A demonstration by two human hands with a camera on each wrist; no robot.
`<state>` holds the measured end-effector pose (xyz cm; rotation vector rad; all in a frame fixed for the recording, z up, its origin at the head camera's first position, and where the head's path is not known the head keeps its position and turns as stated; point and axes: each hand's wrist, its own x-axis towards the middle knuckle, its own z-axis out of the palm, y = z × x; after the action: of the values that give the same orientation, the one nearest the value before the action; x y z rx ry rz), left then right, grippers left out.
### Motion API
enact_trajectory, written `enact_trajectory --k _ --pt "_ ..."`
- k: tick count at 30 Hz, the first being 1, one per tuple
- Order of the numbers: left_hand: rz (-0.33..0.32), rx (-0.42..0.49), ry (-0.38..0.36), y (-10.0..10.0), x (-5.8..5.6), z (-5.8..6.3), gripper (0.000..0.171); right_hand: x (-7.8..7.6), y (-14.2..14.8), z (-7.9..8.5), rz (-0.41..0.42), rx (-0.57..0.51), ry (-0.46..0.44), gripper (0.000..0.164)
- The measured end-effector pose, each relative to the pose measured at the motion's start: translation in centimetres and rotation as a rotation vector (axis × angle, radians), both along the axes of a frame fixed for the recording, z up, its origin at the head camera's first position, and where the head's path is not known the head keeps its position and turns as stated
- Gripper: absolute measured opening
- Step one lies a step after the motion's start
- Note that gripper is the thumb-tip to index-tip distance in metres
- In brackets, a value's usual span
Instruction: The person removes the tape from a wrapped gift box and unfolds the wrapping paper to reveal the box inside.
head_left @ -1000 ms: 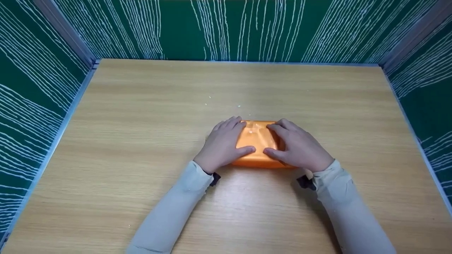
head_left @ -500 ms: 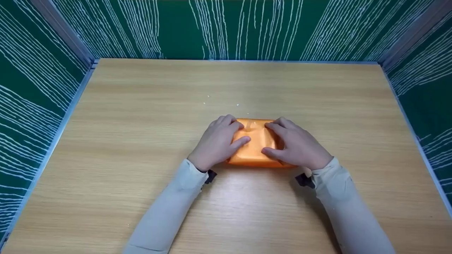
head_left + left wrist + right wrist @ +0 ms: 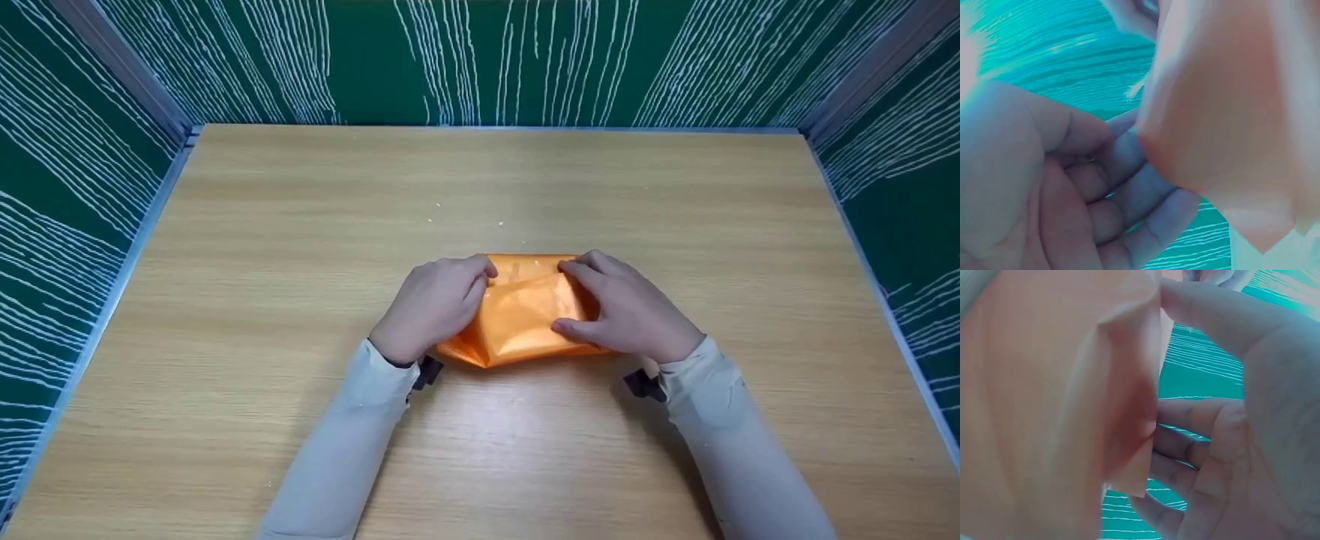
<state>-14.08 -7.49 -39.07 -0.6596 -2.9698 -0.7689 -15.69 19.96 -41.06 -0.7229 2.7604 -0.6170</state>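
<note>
A shiny orange sheet like wrapping paper (image 3: pixel 525 315), folded into a bulky parcel, lies mid-table. What is inside stays hidden. At its left end my left hand (image 3: pixel 437 304) pinches the sheet between thumb and bent fingers; in the left wrist view the fingers (image 3: pixel 1151 219) reach behind the orange edge. The near left corner sticks out as a loose flap. My right hand (image 3: pixel 626 307) holds the right end, thumb toward the near side and index finger toward the far side. Creases show in the orange paper (image 3: pixel 1061 399) beside that hand in the right wrist view.
Beneath everything is a light wood table (image 3: pixel 300 225). Green panels (image 3: pixel 375 67) with white streaks stand at the back and both sides, with blue strips along the table edges. Tiny white specks (image 3: pixel 501 223) lie beyond the parcel.
My left hand has slid left and its fingers have bent. The orange sheet's left end has opened out left and toward me. The right hand has stayed almost in place.
</note>
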Motion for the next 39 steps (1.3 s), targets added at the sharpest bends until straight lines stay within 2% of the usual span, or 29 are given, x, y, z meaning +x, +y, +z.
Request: enact_trajectory --k 3,6,9,12,16,19,22,26,28,32,36,39 --pt "0.019 -0.011 -0.037 -0.4 -0.2 0.1 0.031 -0.1 0.0 -0.1 -0.012 -0.001 0.01 0.092" --pt "0.033 -0.032 -0.105 -0.5 -0.3 -0.1 0.033 -0.3 0.0 -0.2 -0.029 -0.003 0.011 0.092" --pt "0.026 -0.046 -0.162 -0.3 -0.4 -0.3 0.036 -0.4 0.1 -0.3 -0.03 -0.011 0.012 0.091" --pt "0.016 -0.053 -0.171 -0.2 -0.3 -0.4 0.035 -0.4 0.2 -0.3 -0.009 -0.018 0.025 0.089" --pt "0.015 -0.043 -0.142 -0.5 -0.3 -0.4 0.026 -0.4 0.0 -0.3 0.002 -0.019 0.027 0.088" --pt "0.004 -0.004 -0.134 -0.8 -0.5 -0.4 0.028 -0.4 0.0 -0.4 0.0 -0.012 0.029 0.089" --pt "-0.014 0.058 -0.157 -1.4 -0.8 -0.5 0.03 -0.4 -0.1 -0.4 0.002 -0.003 0.036 0.091" --pt "-0.042 0.168 -0.248 -2.3 -1.1 -0.6 0.03 -0.4 -0.1 -0.5 0.004 -0.003 0.042 0.096" --pt "-0.067 0.215 -0.309 -2.9 -1.1 -0.5 0.03 -0.5 0.0 -0.5 0.003 -0.015 0.052 0.092" --pt "-0.137 0.279 -0.438 -4.0 -0.8 -0.5 0.027 -0.6 0.4 -0.5 0.031 -0.061 0.099 0.07" --pt "-0.253 0.317 -0.558 -4.8 0.0 -0.6 0.02 -0.9 0.6 -0.7 0.086 -0.091 0.151 0.055" --pt "-0.354 0.287 -0.606 -5.1 0.7 -0.9 0.019 -1.0 0.6 -1.0 0.107 -0.106 0.171 0.049"
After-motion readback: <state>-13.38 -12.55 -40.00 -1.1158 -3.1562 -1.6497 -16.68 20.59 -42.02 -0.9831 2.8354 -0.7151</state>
